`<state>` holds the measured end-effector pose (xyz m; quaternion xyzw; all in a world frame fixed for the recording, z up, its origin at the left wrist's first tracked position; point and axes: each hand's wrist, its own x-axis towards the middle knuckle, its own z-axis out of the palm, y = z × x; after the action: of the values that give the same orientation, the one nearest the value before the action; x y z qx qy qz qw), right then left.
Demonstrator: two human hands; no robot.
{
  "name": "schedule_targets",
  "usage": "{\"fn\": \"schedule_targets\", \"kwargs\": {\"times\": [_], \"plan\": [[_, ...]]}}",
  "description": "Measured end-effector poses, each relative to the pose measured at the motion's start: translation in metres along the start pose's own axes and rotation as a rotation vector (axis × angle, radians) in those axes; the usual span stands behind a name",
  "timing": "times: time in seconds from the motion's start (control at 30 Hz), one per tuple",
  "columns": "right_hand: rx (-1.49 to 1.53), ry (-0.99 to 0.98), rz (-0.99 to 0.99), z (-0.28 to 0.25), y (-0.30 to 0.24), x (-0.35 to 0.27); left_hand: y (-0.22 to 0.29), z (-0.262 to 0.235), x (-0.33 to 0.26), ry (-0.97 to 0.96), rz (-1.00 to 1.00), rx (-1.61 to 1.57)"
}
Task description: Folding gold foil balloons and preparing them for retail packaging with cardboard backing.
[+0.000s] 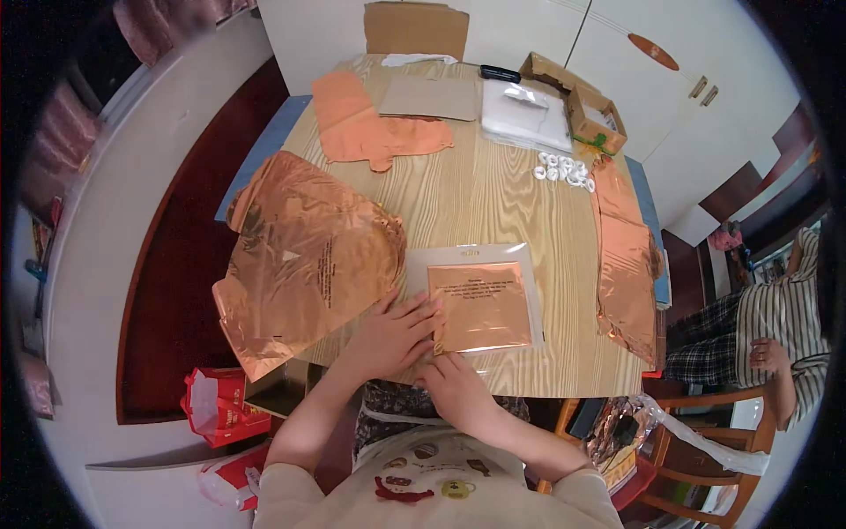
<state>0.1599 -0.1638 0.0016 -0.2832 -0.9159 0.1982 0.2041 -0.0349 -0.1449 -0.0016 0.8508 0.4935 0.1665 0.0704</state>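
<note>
A clear plastic bag point(538, 304) lies near the front edge of the table, with a folded rose-gold foil balloon point(485, 322) inside it. My left hand point(394, 337) rests flat over the bag's left side, fingers stretched out and fingertips on the folded foil. At the bag's lower left corner is my right hand point(456, 388), its fingers bent and closed on the bag's edge. Just left of the bag spreads a large unfolded foil balloon point(304, 256), shiny rose-gold and creased. Its right edge comes close to my left hand.
Further foil balloons lie at the far left point(352, 123) and right edge point(627, 264). White rings point(564, 170), a stack of clear bags point(527, 119), a grey board point(429, 98), a black stapler-like object point(500, 73) and a cardboard box point(597, 119) sit farther back. A person point(775, 335) is at right.
</note>
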Motion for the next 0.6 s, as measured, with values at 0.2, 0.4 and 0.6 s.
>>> {"fn": "schedule_targets", "kwargs": {"times": [0.2,0.4,0.6], "plan": [[-0.146,-0.118,0.045,-0.002,-0.007,0.011,-0.001,0.001,-0.001,0.006,0.011,0.023],[-0.161,-0.076,-0.037,0.0,-0.003,0.01,0.0,0.001,0.0,-0.008,0.019,0.046],[0.374,0.202,0.035,-0.035,0.028,-0.024,0.002,0.0,0.001,-0.024,0.014,0.049]]}}
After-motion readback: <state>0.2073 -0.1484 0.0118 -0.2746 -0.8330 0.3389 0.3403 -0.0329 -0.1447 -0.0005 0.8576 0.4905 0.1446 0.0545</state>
